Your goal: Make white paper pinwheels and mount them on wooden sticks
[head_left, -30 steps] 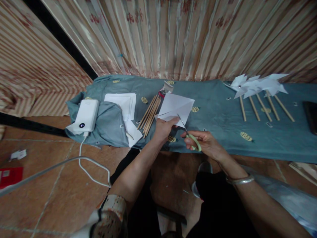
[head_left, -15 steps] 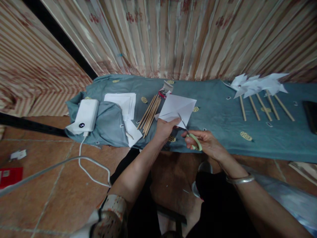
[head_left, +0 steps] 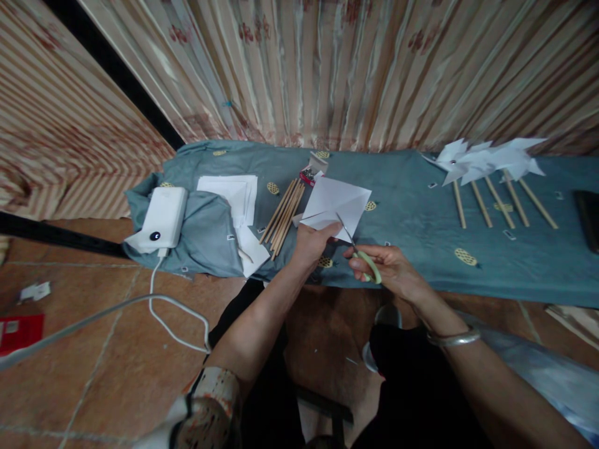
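Note:
A square sheet of white paper [head_left: 337, 201] with creases is pinched at its near edge by my left hand [head_left: 314, 242], thumb on top. My right hand [head_left: 384, 265] grips green-handled scissors [head_left: 369, 265]. Their blades lie at the paper's lower right part, close to my left thumb. Just left of the paper is a bundle of wooden sticks [head_left: 283, 215]. Behind it a small open box [head_left: 312, 173] holds small metal pieces, too small to name. Farther left lies a stack of white paper [head_left: 234, 190].
Several white paper pinwheels [head_left: 491, 159] on sticks lie at the right on the blue-green cloth [head_left: 412, 218]. A dark object [head_left: 587, 218] is at the far right. A white power bank [head_left: 163, 218] with a white cable [head_left: 152, 287] sits at the left end.

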